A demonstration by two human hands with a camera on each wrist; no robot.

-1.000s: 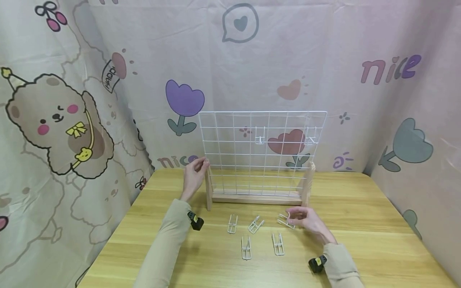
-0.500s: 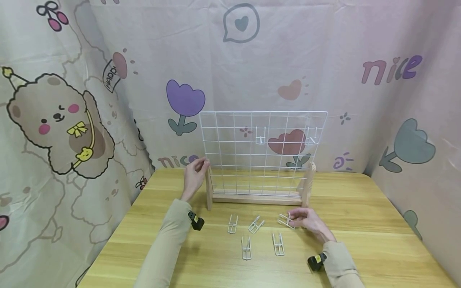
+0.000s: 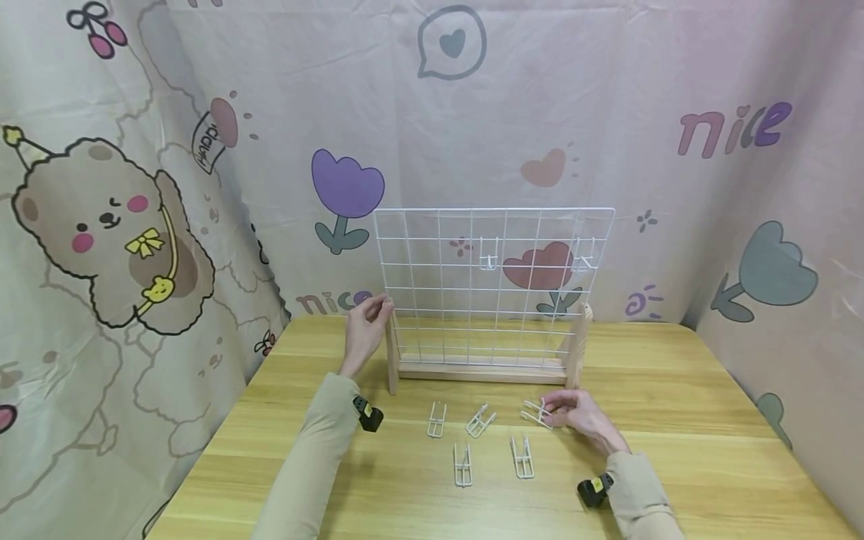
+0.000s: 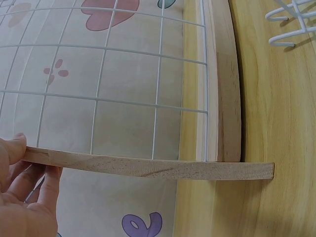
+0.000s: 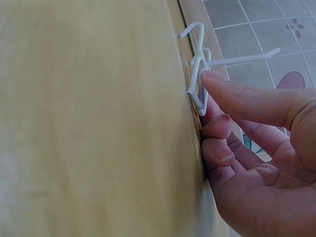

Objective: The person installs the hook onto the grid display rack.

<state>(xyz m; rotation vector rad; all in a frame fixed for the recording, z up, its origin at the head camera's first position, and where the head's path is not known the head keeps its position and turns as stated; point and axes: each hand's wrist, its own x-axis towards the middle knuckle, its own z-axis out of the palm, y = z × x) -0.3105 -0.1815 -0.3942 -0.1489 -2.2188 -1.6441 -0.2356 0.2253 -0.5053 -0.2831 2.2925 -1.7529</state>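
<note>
My left hand (image 3: 364,330) grips the top of the left wooden upright (image 4: 148,169) of a stand that holds a white wire grid panel (image 3: 493,209). In the left wrist view the thumb lies on one side of the wood and the fingers on the other. Over the table, in front of the stand's right end, my right hand (image 3: 579,416) pinches a white wire hook (image 5: 197,79) between thumb and fingers. The hook's curved ends and prong stick out past the thumb. Two similar hooks hang on the grid, one near its middle (image 3: 488,261) and another near the right edge (image 3: 583,262).
Several loose white hooks lie on the wooden table before the stand, including one at the left (image 3: 436,430) and one nearer the front (image 3: 523,471). The stand's wooden base bar (image 3: 479,373) runs between its uprights. A printed curtain (image 3: 432,135) hangs behind.
My right hand has shifted very slightly to the right, still at the same hook. The left hand stays on the upright.
</note>
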